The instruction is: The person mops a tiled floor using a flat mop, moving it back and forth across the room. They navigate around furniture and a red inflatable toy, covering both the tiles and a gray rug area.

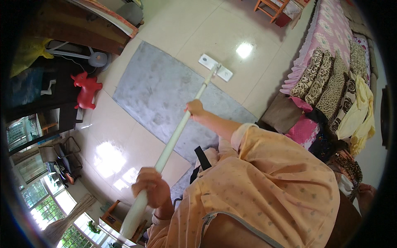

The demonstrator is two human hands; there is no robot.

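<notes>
My left hand [151, 187] is wrapped around the upper part of a pale mop pole [172, 141], close to my body. Farther down the same pole, my right hand [195, 108] grips it with the arm stretched out. At the far end the flat white mop head [225, 73] rests on the tiles, just beyond the edge of a grey mat [149, 90]. A small joint links pole and head. The mop's cleaning side faces down and is hidden. The pole slants across the mat towards the lower left, blurred near its top end.
A red animal-shaped toy [86, 90] stands left, beside a dark cabinet [63, 83] and a white fan [98, 59]. On the right is a sofa [332, 34] with patterned cushions [328, 80] and clothes [356, 108]. A wooden chair [269, 7] stands at the top.
</notes>
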